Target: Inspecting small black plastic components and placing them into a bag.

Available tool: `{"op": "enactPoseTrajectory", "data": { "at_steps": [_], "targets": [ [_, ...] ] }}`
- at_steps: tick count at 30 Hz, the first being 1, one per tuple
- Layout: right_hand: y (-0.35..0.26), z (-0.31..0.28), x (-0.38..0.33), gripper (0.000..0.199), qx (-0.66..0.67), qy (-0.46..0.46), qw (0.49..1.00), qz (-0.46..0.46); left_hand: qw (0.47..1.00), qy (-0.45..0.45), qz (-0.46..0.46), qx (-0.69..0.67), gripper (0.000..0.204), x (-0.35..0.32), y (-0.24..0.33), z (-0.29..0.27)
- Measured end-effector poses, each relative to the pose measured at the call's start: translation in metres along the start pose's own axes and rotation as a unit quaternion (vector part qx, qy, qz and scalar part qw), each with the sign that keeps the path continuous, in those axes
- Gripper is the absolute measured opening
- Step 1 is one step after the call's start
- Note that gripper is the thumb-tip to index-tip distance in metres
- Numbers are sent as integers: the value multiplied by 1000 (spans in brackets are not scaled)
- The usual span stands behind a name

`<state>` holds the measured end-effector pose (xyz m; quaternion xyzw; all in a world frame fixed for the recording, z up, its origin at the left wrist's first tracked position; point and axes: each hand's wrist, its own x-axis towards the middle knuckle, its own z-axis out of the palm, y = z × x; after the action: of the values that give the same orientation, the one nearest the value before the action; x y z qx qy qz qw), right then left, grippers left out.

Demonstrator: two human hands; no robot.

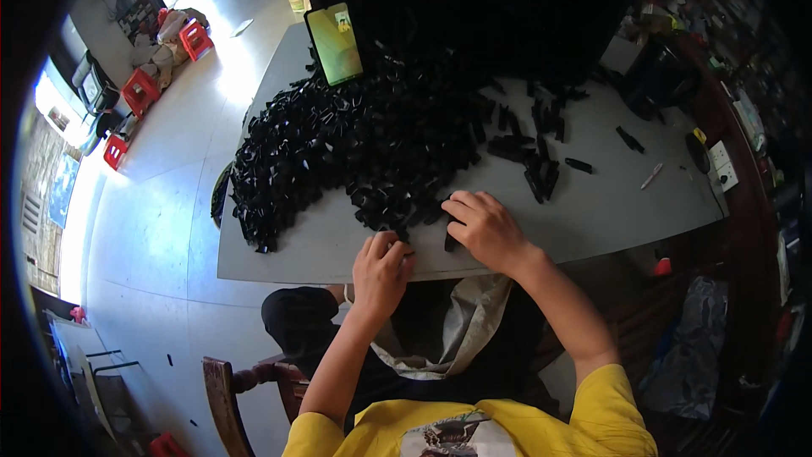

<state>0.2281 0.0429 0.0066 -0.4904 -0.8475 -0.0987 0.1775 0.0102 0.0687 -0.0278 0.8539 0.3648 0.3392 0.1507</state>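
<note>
Along the near edge of the grey table [609,199], both hands work close together at the front fringe of a broad heap of small black pieces [372,127], which presumably sits there to be within easy reach of bent arms. The left hand [382,275] is curled, fingers partly closed beside the lowest pieces; whether it grips one is hidden. The right hand [486,230] arches lower, fingers bent and half open, with a dark piece [449,242] at its fingertips; I cannot tell whether it is pinched or merely touched. A looser scatter of black parts [541,171] lies to the right, apart from most of the heap, perhaps to keep them distinct. Behind, a phone [336,44] stands tilted against the heap, its screen toward the person, likely for viewing. Below, a pale cloth [474,322] sags across the lap, perhaps to catch drops.
</note>
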Motion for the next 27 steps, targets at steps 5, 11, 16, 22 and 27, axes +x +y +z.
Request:
{"op": "enactPoseTrajectory", "data": {
  "at_steps": [5,11,16,22,27],
  "targets": [
    [-1,6,-5,12,18,-21,1000,12,999,29,-11,-24,18,-7,-4,2],
    [-3,2,0,15,75,4,997,35,989,47,-60,-126,18,-13,10,-22],
    [-3,7,18,15,62,-78,993,70,970,57,-110,-210,16,-28,18,-32],
    [-7,-1,14,11,58,-38,996,51,957,49,-131,-253,21,-40,18,-41],
    [-18,-1,19,13,12,18,1000,21,952,38,-130,-274,22,-40,25,-46]
  ]
}}
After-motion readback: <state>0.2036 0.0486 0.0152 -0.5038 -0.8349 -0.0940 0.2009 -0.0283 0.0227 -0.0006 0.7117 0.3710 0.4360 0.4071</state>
